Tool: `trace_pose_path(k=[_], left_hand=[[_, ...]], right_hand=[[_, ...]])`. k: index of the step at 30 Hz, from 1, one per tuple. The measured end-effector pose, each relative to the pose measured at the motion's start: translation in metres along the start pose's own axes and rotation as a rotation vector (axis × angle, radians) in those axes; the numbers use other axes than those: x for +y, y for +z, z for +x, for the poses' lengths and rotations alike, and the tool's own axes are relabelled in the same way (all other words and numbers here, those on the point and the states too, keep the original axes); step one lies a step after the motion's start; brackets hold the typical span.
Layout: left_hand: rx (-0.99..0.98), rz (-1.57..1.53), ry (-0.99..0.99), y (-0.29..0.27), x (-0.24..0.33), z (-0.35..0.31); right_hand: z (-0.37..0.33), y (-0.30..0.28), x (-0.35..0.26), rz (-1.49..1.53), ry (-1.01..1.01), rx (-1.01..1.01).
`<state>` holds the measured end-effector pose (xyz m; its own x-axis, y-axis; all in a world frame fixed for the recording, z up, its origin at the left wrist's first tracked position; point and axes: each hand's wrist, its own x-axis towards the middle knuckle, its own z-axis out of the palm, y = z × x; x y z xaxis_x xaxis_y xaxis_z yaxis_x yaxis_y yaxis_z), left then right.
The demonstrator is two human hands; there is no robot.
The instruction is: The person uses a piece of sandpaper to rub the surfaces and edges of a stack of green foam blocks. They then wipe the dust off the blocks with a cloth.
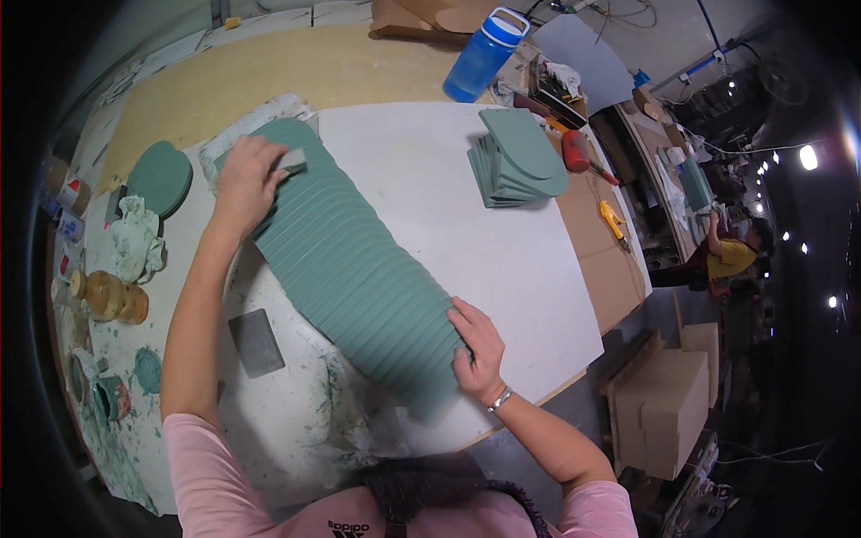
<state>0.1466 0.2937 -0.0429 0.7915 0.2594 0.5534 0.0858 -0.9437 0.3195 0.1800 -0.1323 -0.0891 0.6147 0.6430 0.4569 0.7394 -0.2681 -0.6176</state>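
A long row of overlapping green panels (359, 269) with rounded edges runs from the far left toward the near right across the white tabletop. At its far end my left hand (247, 179) is closed on a small grey flat pad (292, 161), which lies against the panels. My right hand (478, 351) touches the near right side of the row. Its fingers are stretched over the panel edges, thumb apart. Between my left forearm and the row lies a dark grey rectangular sheet (256, 342).
A stack of green panels (520, 157) stands at the back right beside a red-headed mallet (576, 151). Behind is a blue bottle (484, 58). At left are rounded green pieces (160, 177), a crumpled cloth (137, 238) and an amber jar (112, 297). Cardboard boxes (664, 408) and another person (731, 255) are to the right.
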Motion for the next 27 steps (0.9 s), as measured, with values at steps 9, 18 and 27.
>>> trace_pose_path(k=[9, 18, 27], left_hand=[[-0.434, -0.132, 0.111, -0.045, -0.008, -0.017], [-0.340, -0.089, -0.112, -0.083, -0.007, -0.023], [-0.561, 0.048, -0.059, -0.095, -0.031, -0.049]], right_hand=[[0.001, -0.004, 0.001, -0.011, 0.005, 0.002], [0.003, -0.002, -0.002, -0.007, -0.005, 0.000], [-0.001, -0.002, -0.004, -0.030, 0.031, -0.004]])
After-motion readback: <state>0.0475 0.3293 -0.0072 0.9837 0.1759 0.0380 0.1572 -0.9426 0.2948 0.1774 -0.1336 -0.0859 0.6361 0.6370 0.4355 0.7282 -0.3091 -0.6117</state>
